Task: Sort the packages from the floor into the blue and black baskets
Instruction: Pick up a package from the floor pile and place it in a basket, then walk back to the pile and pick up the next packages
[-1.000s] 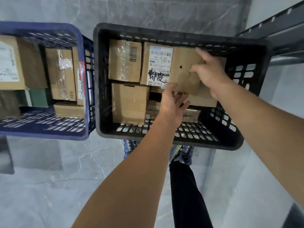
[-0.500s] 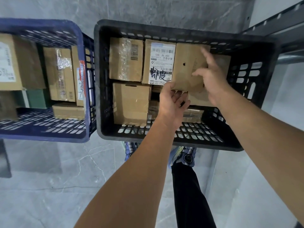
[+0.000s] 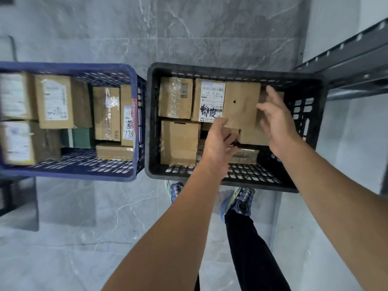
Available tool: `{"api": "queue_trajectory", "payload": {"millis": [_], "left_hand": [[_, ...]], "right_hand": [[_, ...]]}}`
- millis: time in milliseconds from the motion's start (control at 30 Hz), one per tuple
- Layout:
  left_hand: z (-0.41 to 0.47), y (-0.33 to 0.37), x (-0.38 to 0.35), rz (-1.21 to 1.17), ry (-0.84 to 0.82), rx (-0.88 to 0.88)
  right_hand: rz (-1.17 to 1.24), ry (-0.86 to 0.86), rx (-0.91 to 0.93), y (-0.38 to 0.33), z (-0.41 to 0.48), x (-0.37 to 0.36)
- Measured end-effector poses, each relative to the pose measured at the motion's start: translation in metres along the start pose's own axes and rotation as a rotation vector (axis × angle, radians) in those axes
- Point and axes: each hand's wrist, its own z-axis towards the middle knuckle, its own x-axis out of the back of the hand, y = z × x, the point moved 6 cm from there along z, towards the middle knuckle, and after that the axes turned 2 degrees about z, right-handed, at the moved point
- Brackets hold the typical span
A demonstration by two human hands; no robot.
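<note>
A black basket [image 3: 235, 179] stands on the right and holds several cardboard packages. The labelled package [image 3: 241, 101], with a white label and black handwriting, lies at the back middle of it. My left hand [image 3: 219, 141] hovers over that package's near edge, fingers relaxed and holding nothing. My right hand [image 3: 277, 120] is beside the package's right edge, fingers spread and off it. A blue basket [image 3: 69, 175] to the left also holds several cardboard packages and a green box [image 3: 80, 138].
A grey metal shelf frame [image 3: 354, 59] runs along the right, close to the black basket. The grey marble floor [image 3: 84, 238] stretches in front of both baskets. My feet [image 3: 239, 202] stand right at the black basket's near rim.
Both hands have let go of the labelled package, which now lies in the black basket. They have drawn back toward me, and the view has shifted so both baskets sit lower and more to the right.
</note>
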Motion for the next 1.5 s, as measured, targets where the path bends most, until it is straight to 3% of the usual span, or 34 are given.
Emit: {"api": "queue_trajectory", "payload": {"millis": [367, 767, 1100, 1500], "left_hand": [[-0.207, 0.123, -0.078, 0.487, -0.169, -0.339], [-0.433, 0.178, -0.185, 0.818, -0.589, -0.513], [-0.584, 0.129, -0.204, 1.115, -1.018, -0.536], [-0.704, -0.068, -0.157, 1.420, -1.360, -0.345]], "right_hand": [[0.139, 0.012, 0.199, -0.159, -0.174, 0.019], [0.370, 0.398, 0.544, -0.303, -0.407, 0.082], [0.665, 0.788, 0.633, -0.276, -0.612, 0.076], [0.838, 1.255, 0.621, -0.123, -0.836, 0.050]]}}
